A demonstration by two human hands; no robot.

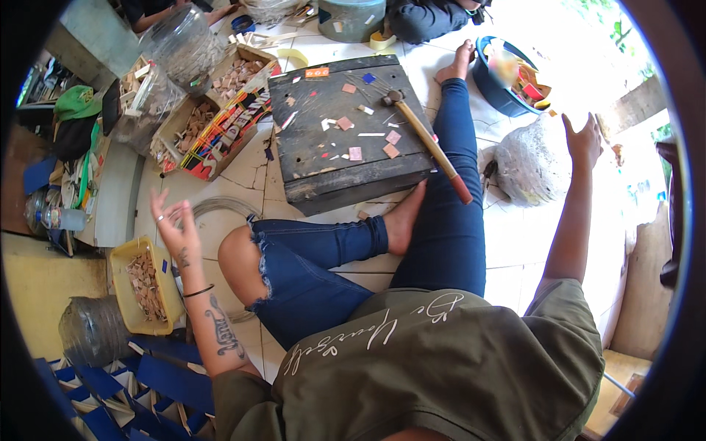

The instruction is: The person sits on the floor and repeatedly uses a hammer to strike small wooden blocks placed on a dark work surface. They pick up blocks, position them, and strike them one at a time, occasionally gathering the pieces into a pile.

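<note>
Both of my hands are raised out to the sides. My left hand [176, 226] has its fingers apart and holds nothing; it is near a coil of wire [220, 209] on the floor. My right hand [585, 143] is spread and holds nothing, beside a clear plastic bag of stuff [531, 163]. A low black wooden block [316, 173] stands in front of my bent leg. On its top lie a hammer [434, 147] with a wooden, red-ended handle, several small wooden squares [391, 151], a blue piece [368, 78], an orange strip [317, 73] and scraps.
Left of the block is a printed cardboard box [220, 140] of wood pieces. A yellow tub [121, 275] of wood chips sits near my left elbow, above blue folded boxes [173, 378]. A blue basin [489, 81] stands far right. Another person's dark-clothed leg [426, 22] is at the back.
</note>
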